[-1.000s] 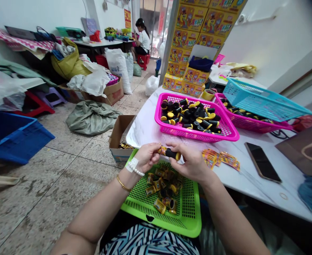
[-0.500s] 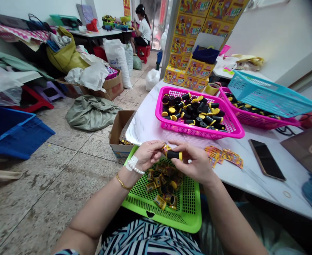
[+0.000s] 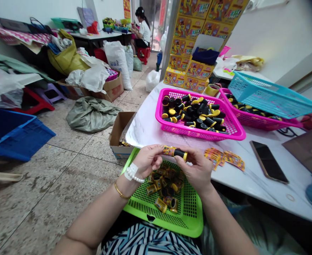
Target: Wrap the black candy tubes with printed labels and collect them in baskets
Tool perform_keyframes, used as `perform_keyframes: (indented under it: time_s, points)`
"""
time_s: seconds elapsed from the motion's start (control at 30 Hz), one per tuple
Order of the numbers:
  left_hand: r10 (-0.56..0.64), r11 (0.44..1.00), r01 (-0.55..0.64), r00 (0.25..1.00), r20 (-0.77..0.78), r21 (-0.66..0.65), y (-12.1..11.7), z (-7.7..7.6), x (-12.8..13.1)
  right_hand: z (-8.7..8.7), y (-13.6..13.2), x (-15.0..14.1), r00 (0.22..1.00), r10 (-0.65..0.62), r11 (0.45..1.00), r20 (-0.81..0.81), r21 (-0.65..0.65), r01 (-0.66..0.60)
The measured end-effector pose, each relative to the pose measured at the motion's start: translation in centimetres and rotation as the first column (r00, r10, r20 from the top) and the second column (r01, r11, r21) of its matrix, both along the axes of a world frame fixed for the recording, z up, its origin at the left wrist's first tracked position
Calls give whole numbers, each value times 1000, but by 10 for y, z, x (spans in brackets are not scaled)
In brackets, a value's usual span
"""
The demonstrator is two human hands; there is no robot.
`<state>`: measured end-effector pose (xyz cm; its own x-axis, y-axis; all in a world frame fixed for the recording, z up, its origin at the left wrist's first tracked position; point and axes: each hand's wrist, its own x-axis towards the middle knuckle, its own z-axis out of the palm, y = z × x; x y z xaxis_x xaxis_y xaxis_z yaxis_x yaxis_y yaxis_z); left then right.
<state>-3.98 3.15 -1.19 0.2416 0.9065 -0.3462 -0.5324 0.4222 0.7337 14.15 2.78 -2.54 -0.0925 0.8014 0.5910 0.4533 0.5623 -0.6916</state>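
Dozens of black, yellow-ended tubes (image 3: 195,113) fill the pink plastic basket (image 3: 169,128) on the marble-topped table (image 3: 145,131), while a smaller heap of gold-labelled tubes (image 3: 161,187) lies on the green plastic tray (image 3: 191,226) (its mesh shows around them). The left hand (image 3: 147,161) and right hand (image 3: 195,170) grip one labelled tube (image 3: 173,152) between them, just above the tray.

We have a small cylinder (image 3: 174,153) held level in the air, its printed yellow body ending at the right in a black cap with a yellow rim; similar cylinders (image 3: 162,187) lie jumbled below it, on the near green mesh tray (image 3: 191,221).
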Motion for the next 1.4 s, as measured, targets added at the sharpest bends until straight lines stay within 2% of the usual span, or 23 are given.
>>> perform_keyframes:
  time_s: [0.13, 0.2, 0.27, 0.3, 0.37, 0.43, 0.47, 0.6, 0.73, 0.87, 0.97, 1.03, 1.1, 1.23, 1.4]
  points:
    - [98, 995, -97, 994, -57, 19, -20, 2, 0, -9, -12, 0, 1000, 13, 994, 25, 108, -15]
    - [196, 980, -192, 975, -105, 52, -33, 2, -1, -11, -21, 4, 998, 61, 995, -23, 79, -59]
    - [235, 971, -224, 960, -152, 81, -45, 1, -3, -9, -30, 8, 990, 103, 995, -92, 5, -103]
    - [201, 978, -189, 966, -165, 84, -49, 0, -5, -7, -34, 10, 986, 130, 991, -109, -27, -134]
    - [46, 997, -35, 986, -161, 68, -55, -4, -7, -4, -39, 12, 974, 208, 975, -86, -58, -213]
    - [-116, 990, 126, 981, -154, 57, -57, -9, -9, -2, -42, 12, 962, 273, 959, -27, -73, -274]
    - [-152, 985, 165, 974, -168, 60, -58, -12, -10, -2, -43, 12, 956, 292, 953, -2, -86, -291]
    - [-91, 988, 122, 955, -282, 97, -56, -20, -8, -7, -47, 16, 959, 285, 940, -10, -193, -281]
    - [-83, 985, 127, 945, -315, 120, -52, -21, 3, -11, -55, 21, 955, 297, 924, -19, -246, -293]
    - [-39, 989, 79, 956, -291, 127, -47, -22, 14, -15, -63, 20, 978, 175, 931, -117, -302, -203]
    - [-58, 987, 101, 952, -302, 128, -48, -21, 19, -21, -67, 17, 978, 92, 928, -185, -341, -152]
    - [-82, 981, 132, 945, -317, 139, -51, -20, 21, -25, -68, 18, 976, 41, 935, -216, -336, -114]
    - [-116, 978, 165, 939, -323, 128, -55, -21, 21, -27, -68, 22, 978, 48, 948, -203, -299, -108]
    - [-207, 971, 234, 930, -304, 54, -64, -28, 14, -29, -70, 34, 987, 159, 978, -3, -136, -158]
    - [-170, 975, 208, 928, -331, 82, -74, -33, 15, -30, -84, 35, 992, 130, 987, -3, -96, -129]
